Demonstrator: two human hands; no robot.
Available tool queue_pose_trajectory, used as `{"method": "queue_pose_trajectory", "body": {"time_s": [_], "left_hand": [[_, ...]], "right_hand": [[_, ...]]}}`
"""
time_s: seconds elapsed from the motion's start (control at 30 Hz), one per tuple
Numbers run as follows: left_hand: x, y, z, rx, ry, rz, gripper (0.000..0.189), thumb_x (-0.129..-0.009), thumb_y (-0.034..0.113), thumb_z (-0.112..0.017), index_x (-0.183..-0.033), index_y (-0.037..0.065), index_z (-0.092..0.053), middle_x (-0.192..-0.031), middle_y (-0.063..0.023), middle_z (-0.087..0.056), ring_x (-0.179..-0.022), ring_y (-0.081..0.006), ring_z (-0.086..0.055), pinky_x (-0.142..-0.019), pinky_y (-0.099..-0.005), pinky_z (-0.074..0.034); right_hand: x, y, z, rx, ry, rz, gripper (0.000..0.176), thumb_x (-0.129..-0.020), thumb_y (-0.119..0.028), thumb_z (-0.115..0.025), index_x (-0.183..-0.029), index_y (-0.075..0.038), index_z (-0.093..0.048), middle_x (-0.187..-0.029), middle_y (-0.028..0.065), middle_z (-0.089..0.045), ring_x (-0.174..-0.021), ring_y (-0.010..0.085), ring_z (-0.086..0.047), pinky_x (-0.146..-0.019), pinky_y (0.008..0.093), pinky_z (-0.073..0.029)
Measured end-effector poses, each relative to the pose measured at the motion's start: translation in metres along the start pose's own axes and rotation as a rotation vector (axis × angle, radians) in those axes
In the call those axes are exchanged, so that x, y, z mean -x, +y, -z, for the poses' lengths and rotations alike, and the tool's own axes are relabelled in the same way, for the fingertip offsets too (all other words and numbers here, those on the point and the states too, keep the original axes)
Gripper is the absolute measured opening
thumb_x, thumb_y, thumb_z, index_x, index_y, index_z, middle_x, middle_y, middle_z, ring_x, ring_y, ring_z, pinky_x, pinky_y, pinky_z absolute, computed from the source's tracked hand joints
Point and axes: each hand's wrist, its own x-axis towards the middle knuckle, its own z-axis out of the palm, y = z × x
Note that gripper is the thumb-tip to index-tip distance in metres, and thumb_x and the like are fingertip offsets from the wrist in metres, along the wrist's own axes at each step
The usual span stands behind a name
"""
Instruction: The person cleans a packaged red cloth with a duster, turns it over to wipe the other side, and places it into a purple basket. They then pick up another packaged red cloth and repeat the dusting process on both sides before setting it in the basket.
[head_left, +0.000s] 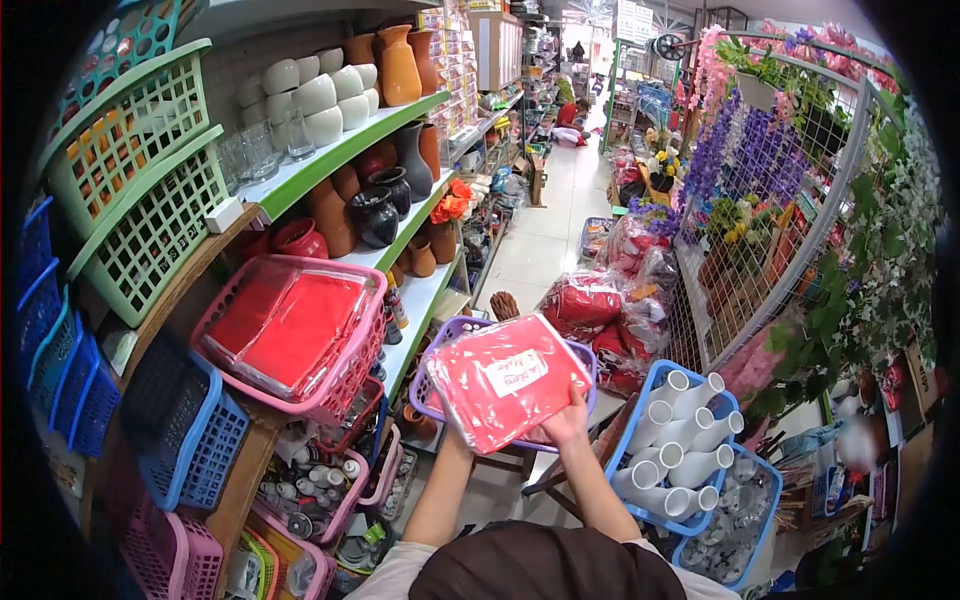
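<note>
A clear plastic packet of folded red fabric [465,385], with a handwritten white label, is held up in front of me. My right hand [568,415] grips its lower right edge, thumb on top. My left hand [452,432] is at its lower left edge, with the fingers hidden beneath the packet. Directly below is a purple basket [432,402], partly covered by the packet. To the left, a pink basket [345,385] holds more packets of red fabric [305,330].
Green-edged shelves [345,160] with bowls and vases line the left. A blue basket of white vases [640,425] and another with clear items stand right. Wrapped red bundles [585,300] lie beside a wire rack [790,290]. A person [570,125] sits far down the aisle.
</note>
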Motion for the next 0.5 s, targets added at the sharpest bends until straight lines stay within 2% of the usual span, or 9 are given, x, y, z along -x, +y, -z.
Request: {"method": "queue_pose_trajectory", "body": {"time_s": [0.07,0.1,0.13,0.2,0.23,0.33,0.4,0.47,0.5], "left_hand": [[-0.015,0.009,-0.008,-0.024,0.004,-0.124,0.072,-0.084,0.059,-0.033,-0.132,0.005,-0.029,-0.134,-0.0139,-0.035,-0.121,-0.0307,-0.037,-0.099,-0.0441,-0.033],[-0.014,0.012,-0.012,0.004,0.018,-0.089,0.077,-0.082,0.063,-0.031,-0.131,0.003,-0.031,-0.132,-0.0142,-0.038,-0.122,-0.0297,-0.034,-0.1,-0.0408,-0.031],[-0.011,0.016,-0.018,0.095,-0.047,0.013,0.08,-0.081,0.064,-0.032,-0.132,0.002,-0.029,-0.132,-0.0137,-0.038,-0.123,-0.0299,-0.034,-0.102,-0.0398,-0.027],[-0.016,0.02,-0.01,0.205,-0.185,0.122,0.075,-0.08,0.06,-0.042,-0.133,0.008,-0.03,-0.135,-0.013,-0.035,-0.123,-0.0276,-0.034,-0.102,-0.0433,-0.026],[-0.017,0.021,-0.004,0.204,-0.187,0.117,0.075,-0.08,0.06,-0.042,-0.133,0.008,-0.03,-0.135,-0.013,-0.035,-0.123,-0.0276,-0.034,-0.102,-0.0433,-0.026],[-0.018,0.022,-0.002,0.093,-0.095,0.104,0.075,-0.079,0.057,-0.046,-0.134,0.01,-0.027,-0.138,-0.0129,-0.028,-0.128,-0.0265,-0.028,-0.102,-0.0491,-0.023],[-0.013,0.02,-0.016,-0.099,-0.142,0.159,0.076,-0.077,0.056,-0.052,-0.136,0.015,-0.026,-0.138,-0.0098,-0.028,-0.125,-0.0237,-0.031,-0.099,-0.0477,-0.029],[-0.007,0.021,-0.035,-0.182,-0.165,0.184,0.079,-0.076,0.058,-0.051,-0.136,0.016,-0.025,-0.136,-0.0084,-0.03,-0.125,-0.0253,-0.031,-0.099,-0.0483,-0.031],[-0.004,0.021,-0.04,-0.15,-0.212,0.234,0.08,-0.075,0.06,-0.052,-0.136,0.015,-0.025,-0.135,-0.0085,-0.032,-0.124,-0.026,-0.032,-0.098,-0.0488,-0.031]], "right_hand": [[0.001,-0.017,-0.004,0.039,-0.066,0.06,0.058,-0.086,-0.035,-0.046,-0.131,-0.001,-0.031,-0.135,0.0166,-0.034,-0.125,0.0327,-0.03,-0.104,0.0511,-0.017],[0.0,-0.025,-0.007,0.009,-0.112,0.082,0.059,-0.085,-0.036,-0.046,-0.131,-0.001,-0.031,-0.135,0.0166,-0.034,-0.124,0.0329,-0.031,-0.104,0.051,-0.017],[0.012,-0.023,-0.034,-0.002,-0.019,0.158,0.056,-0.087,-0.039,-0.041,-0.128,-0.001,-0.035,-0.135,0.016,-0.035,-0.124,0.0326,-0.032,-0.104,0.051,-0.017],[0.023,-0.026,-0.055,0.036,-0.128,0.257,0.057,-0.087,-0.041,-0.043,-0.128,-0.002,-0.035,-0.133,0.0159,-0.036,-0.123,0.0324,-0.033,-0.104,0.0498,-0.019],[0.029,-0.027,-0.064,0.091,-0.155,0.307,0.057,-0.087,-0.041,-0.044,-0.128,-0.003,-0.035,-0.132,0.0143,-0.038,-0.122,0.0309,-0.034,-0.103,0.0483,-0.022],[0.041,-0.021,-0.085,0.24,-0.309,0.401,0.05,-0.088,-0.039,-0.045,-0.124,-0.005,-0.041,-0.129,0.0117,-0.043,-0.119,0.0271,-0.039,-0.103,0.0439,-0.025],[0.042,-0.013,-0.081,0.423,-0.305,0.579,0.048,-0.089,-0.035,-0.045,-0.126,-0.005,-0.038,-0.125,0.0095,-0.046,-0.116,0.0254,-0.043,-0.101,0.042,-0.029],[0.045,-0.001,-0.071,0.54,-0.309,0.617,0.048,-0.088,-0.035,-0.047,-0.124,-0.004,-0.039,-0.122,0.0092,-0.048,-0.114,0.0242,-0.045,-0.1,0.0403,-0.031],[0.041,0.005,-0.057,0.708,-0.307,0.627,0.049,-0.087,-0.035,-0.049,-0.124,-0.004,-0.04,-0.121,0.0097,-0.048,-0.114,0.0237,-0.044,-0.099,0.0397,-0.031]]}}
